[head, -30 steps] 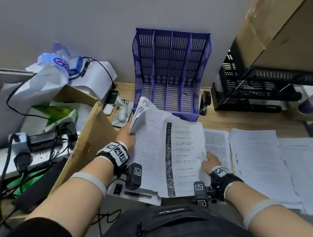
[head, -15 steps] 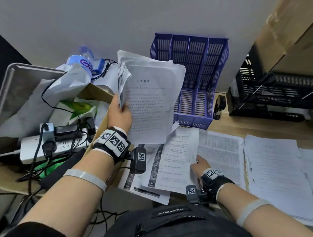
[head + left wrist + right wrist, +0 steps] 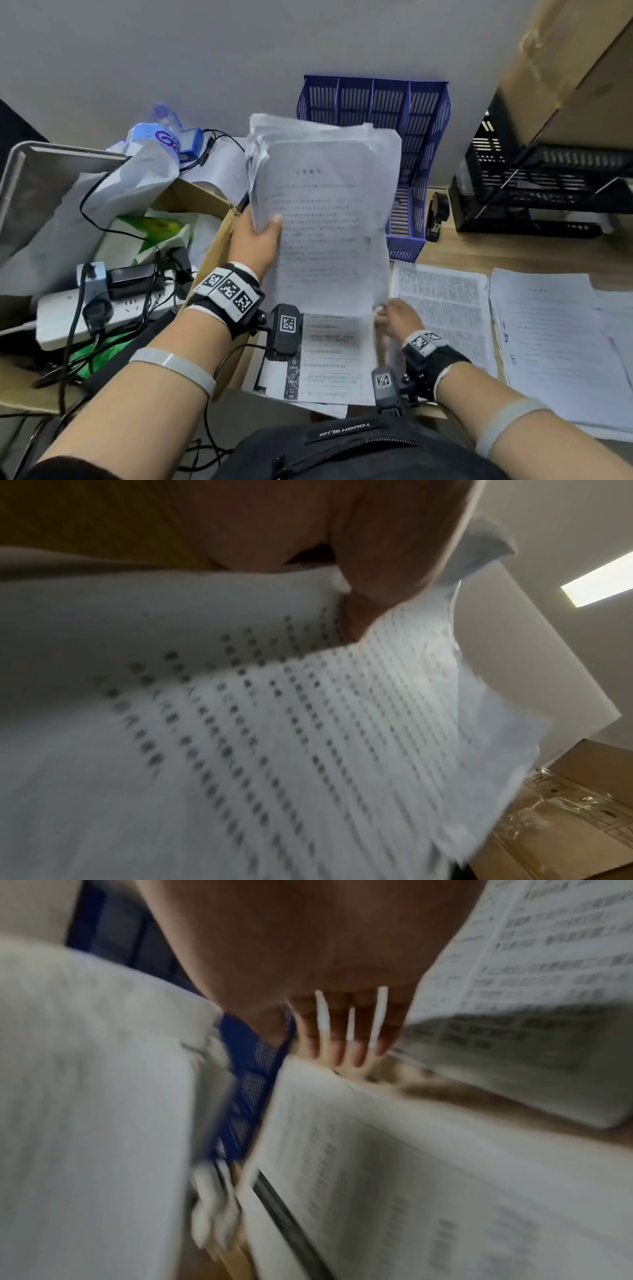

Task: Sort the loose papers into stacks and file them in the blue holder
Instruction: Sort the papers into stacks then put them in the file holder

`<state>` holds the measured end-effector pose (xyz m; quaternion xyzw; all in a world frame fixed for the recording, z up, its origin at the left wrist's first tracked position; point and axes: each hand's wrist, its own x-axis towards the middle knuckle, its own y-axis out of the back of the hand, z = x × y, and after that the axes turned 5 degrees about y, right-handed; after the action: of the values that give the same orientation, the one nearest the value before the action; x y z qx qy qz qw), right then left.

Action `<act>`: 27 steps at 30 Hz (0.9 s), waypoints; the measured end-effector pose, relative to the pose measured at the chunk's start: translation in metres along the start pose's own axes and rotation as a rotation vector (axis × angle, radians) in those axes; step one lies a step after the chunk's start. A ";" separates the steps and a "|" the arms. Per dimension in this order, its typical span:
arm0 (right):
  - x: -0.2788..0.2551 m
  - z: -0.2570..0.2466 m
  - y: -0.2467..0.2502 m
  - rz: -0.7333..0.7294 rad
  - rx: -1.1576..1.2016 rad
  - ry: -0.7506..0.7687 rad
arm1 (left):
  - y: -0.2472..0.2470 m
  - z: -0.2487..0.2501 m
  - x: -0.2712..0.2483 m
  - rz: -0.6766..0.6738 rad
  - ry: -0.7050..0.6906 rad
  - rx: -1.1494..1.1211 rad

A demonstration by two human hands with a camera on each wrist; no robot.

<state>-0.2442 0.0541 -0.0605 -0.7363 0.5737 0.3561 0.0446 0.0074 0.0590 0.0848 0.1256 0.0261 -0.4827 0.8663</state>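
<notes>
Against the wall, the blue holder [image 3: 416,113] stands just beyond the upright paper stack [image 3: 329,219] gripped by the left hand [image 3: 255,240]; right hand [image 3: 399,317] below, grasp unclear.

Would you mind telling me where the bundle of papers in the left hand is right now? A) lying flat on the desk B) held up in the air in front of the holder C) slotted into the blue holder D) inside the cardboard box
B: the left hand grips the bundle of papers raised in front of the blue holder, whose visible slots are empty.
</notes>
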 end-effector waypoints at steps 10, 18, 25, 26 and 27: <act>-0.019 0.014 0.015 -0.127 0.070 0.078 | -0.021 -0.114 -0.008 -0.355 0.363 0.479; -0.014 0.049 -0.002 0.010 -0.232 0.009 | -0.009 -0.165 -0.009 -0.295 0.454 0.675; -0.017 0.043 -0.010 -0.027 -0.286 -0.074 | -0.008 -0.168 -0.013 -0.266 0.372 0.734; -0.017 0.041 -0.010 -0.037 -0.274 -0.079 | -0.009 -0.166 -0.014 -0.264 0.354 0.753; -0.018 0.039 -0.010 -0.045 -0.251 -0.075 | -0.010 -0.166 -0.016 -0.263 0.336 0.761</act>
<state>-0.2550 0.0906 -0.0826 -0.7349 0.5061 0.4511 -0.0186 0.0036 0.1074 -0.0748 0.5085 0.0029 -0.5371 0.6730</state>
